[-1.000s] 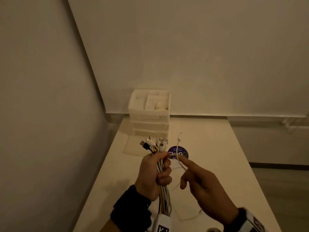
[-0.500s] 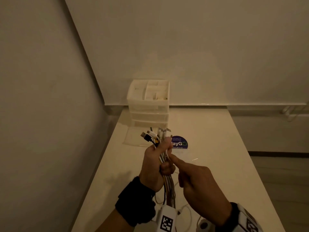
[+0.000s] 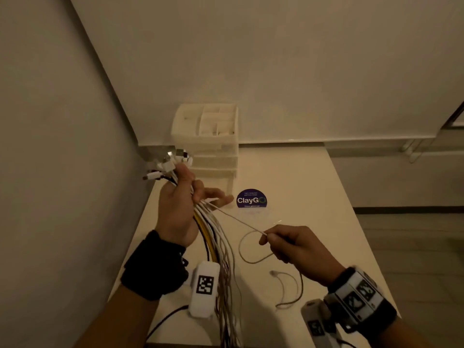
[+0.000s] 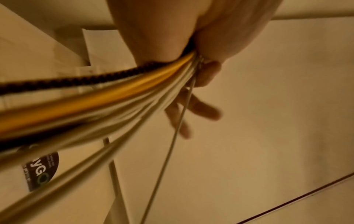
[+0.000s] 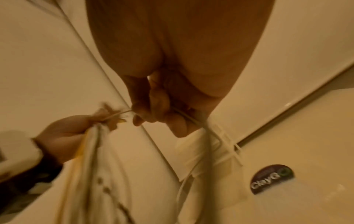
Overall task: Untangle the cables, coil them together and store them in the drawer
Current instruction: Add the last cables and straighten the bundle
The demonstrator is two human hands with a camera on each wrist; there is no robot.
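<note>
My left hand point(image 3: 180, 204) grips a bundle of cables point(image 3: 213, 237), white, yellow and black, with the plugs point(image 3: 168, 164) sticking out above the fist. The cables point(image 4: 114, 97) run down past my wrist and off the table edge. My right hand point(image 3: 283, 243) pinches one thin white cable point(image 3: 238, 219), drawn taut from the left fist down to the right. That thin cable point(image 5: 116, 114) spans between both hands, and its slack loops point(image 3: 251, 249) on the table. The white plastic drawer unit point(image 3: 208, 141) stands at the table's far left; its drawers look closed.
The pale table point(image 3: 313, 197) sits in a corner, with a wall close on the left and another behind. A round dark blue ClayGo sticker point(image 3: 251, 199) lies right of the drawer unit. A loose cable end point(image 3: 286, 287) curls near my right wrist.
My right hand has pulled away from the left fist, down and to the right, drawing one thin cable out taut. The left hand with the bundle has shifted left.
</note>
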